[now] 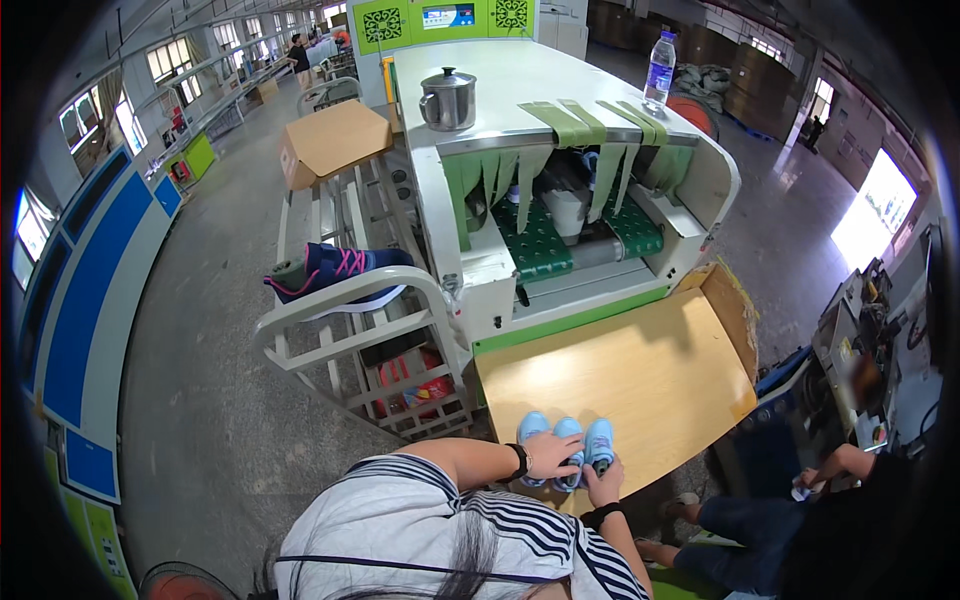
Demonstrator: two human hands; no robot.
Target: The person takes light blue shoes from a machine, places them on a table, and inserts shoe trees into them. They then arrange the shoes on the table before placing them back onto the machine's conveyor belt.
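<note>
Left hand [550, 455] reaches over the leftmost of three small light-blue lace-up shoes [567, 430] to the middle one, while the right hand [604, 484] touches the rightmost shoe [599, 440] at its heel, nearer to it; whether either pinches, I cannot tell. Side by side, their long axes point away from the person, on a pale wood-toned board [640, 370] before a white-and-green conveyor machine [520, 80] on a grey workshop floor [215, 300].

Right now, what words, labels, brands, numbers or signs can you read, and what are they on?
None can be read clearly.
Plastic water bottle: print on its blue-purple label, too small.
Control screen in the green panel: too small.
Red package: markings too blurred.
Three light-blue sneakers: no lettering can be made out.
</note>
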